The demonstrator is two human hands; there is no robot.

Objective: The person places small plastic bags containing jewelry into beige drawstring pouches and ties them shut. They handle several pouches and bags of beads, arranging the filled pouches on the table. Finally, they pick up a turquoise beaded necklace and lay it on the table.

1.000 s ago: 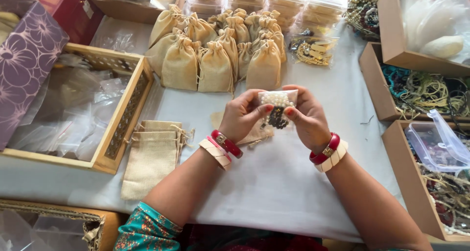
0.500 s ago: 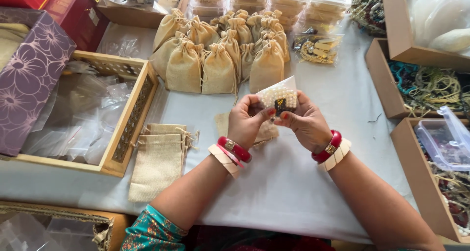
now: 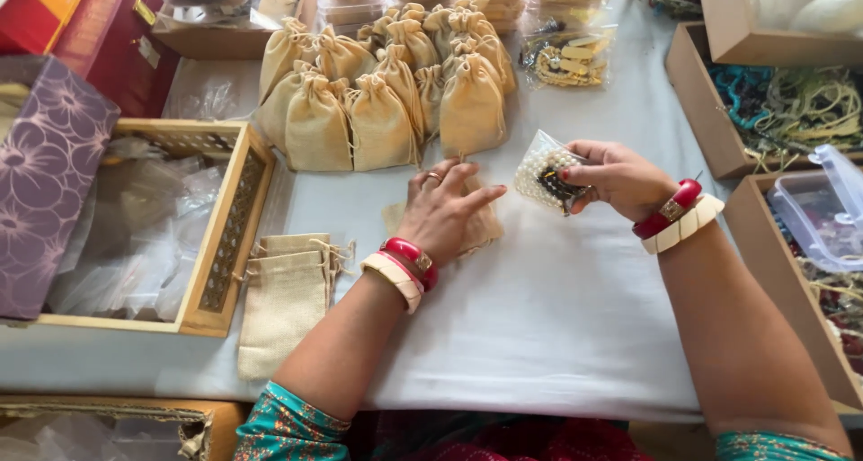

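Between my two hands, nearer the right one, sits the small clear packet (image 3: 545, 179) of white beads with a darker piece inside. My right hand (image 3: 618, 177) pinches it by one edge with thumb and fingertips, raised a little off the tabletop (image 3: 539, 317). My left hand (image 3: 442, 211) lies flat and spread, holding nothing, pressing on an empty flat burlap pouch (image 3: 476, 232) that shows just under and beside its fingers.

Judging from this, the risk I see first is the grip: a slick plastic packet held at one edge could tilt or slip, and if its mouth is not sealed, which I cannot tell, beads could spill and roll across the cloth. The pouch under my left hand is limp; if its opening stays closed or folds over, the packet could catch on the rim and crumple.

Just beyond my left hand stands a cluster of filled burlap bags (image 3: 382, 110), tied at the neck; a careless sweep could topple them. Left of that hand lies a stack of flat pouches (image 3: 286, 301) and a wooden tray (image 3: 230, 232) of clear bags. To the right of my right hand, open cardboard boxes (image 3: 710, 128) of tangled jewellery sit close enough to snag a wrist.
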